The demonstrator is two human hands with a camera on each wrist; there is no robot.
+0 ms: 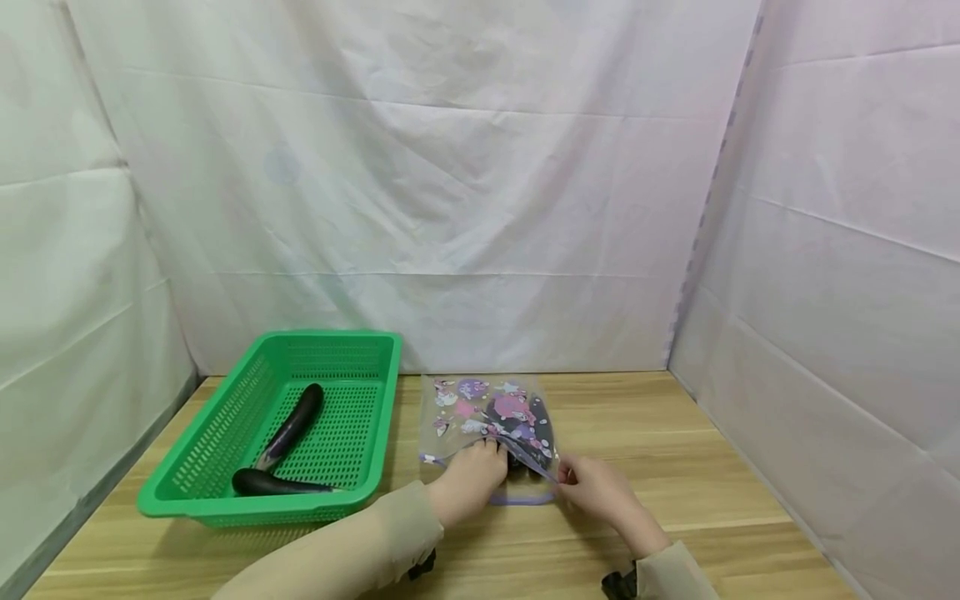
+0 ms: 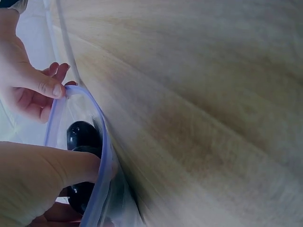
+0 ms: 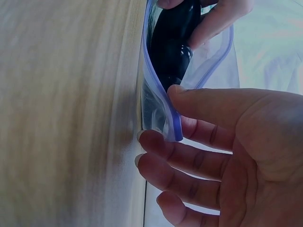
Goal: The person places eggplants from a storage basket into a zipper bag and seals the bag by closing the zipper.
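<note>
A clear zip bag (image 1: 450,425) printed with pink and purple cartoon figures lies on the table, its purple-edged mouth facing me. Several dark eggplants (image 3: 173,28) are inside it, partly covered by the print in the head view. My left hand (image 1: 471,479) reaches into the mouth and grips one eggplant, thumb on one side and fingers on the other. At the right corner of the mouth, my right hand (image 1: 600,493) pinches the purple zip edge between thumb and index finger. Its other fingers are loosely bent, as the right wrist view shows.
On the left stands a green plastic basket (image 1: 262,508) with perforated sides. Two eggplants lie in it, one slanted (image 1: 296,423) and one near the front wall (image 1: 273,483). White sheets (image 1: 465,208) hang behind and at both sides of the wooden table (image 1: 637,417).
</note>
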